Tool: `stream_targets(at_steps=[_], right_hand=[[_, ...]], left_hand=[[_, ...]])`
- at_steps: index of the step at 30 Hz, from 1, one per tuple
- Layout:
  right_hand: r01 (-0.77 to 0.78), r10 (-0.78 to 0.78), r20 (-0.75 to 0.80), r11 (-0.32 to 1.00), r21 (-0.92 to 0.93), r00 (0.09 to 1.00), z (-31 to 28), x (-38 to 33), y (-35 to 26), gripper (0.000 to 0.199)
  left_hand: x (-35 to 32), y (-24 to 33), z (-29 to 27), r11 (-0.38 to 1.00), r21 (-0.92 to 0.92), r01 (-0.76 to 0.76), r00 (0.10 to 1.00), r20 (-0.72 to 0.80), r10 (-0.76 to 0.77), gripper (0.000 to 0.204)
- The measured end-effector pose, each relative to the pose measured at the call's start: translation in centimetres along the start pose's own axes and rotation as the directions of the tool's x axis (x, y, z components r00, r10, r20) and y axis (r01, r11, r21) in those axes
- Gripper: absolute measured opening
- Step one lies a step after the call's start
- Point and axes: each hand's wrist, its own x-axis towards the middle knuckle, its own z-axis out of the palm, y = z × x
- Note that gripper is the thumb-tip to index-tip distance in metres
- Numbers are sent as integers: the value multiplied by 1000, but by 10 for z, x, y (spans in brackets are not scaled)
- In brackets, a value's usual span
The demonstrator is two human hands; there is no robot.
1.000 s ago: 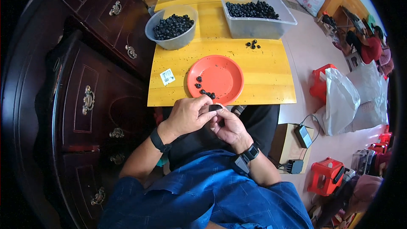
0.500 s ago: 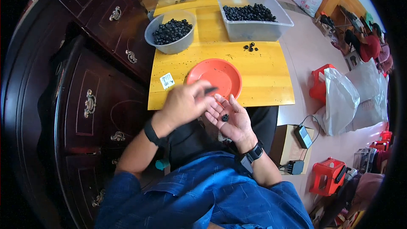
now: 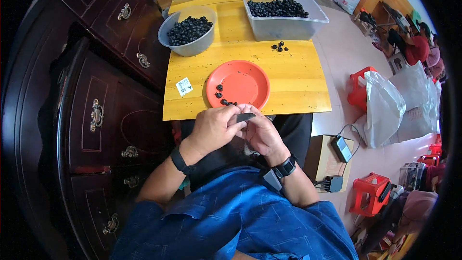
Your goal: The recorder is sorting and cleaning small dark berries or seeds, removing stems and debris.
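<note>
Both hands meet just past the near rim of an orange-red plastic dish (image 3: 248, 86). My left hand (image 3: 211, 129) is closed on a short, flat, dark blade-like tool (image 3: 246, 117). My right hand (image 3: 264, 137) has its fingers curled in against the left fingertips, and whatever it grips is hidden. Several small black ring-shaped parts (image 3: 219, 95) lie at the dish's left and near side, close to my left fingers.
Beyond the dish stand a round clear tub (image 3: 188, 43) and a rectangular clear bin (image 3: 284, 26), both holding black parts. Several loose parts (image 3: 280, 47) and a white label (image 3: 184, 86) lie on the yellow table (image 3: 293, 84). Dark drawers (image 3: 108, 125) border the left.
The hands have come together, and the right hand has curled from an open palm holding a black part. Black parts now show in the dish, which looked bare where visible.
</note>
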Motion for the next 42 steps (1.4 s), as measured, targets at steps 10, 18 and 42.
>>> stream_targets(at_steps=[10, 18, 42], right_hand=[[-41, 46, 70, 996, -76, 996, -13, 0, -1, 11], [-80, 73, 46, 977, 196, 996, -12, 0, -4, 20], [-107, 115, -57, 985, 135, 992, -2, 0, 4, 12]], left_hand=[[1, -11, -5, 946, -302, 121, 990, 104, -94, 15], [1, -20, -7, 955, -284, 89, 996, 8, -91, 17], [3, -20, 0, 998, 30, -61, 998, -10, 61, 35]])
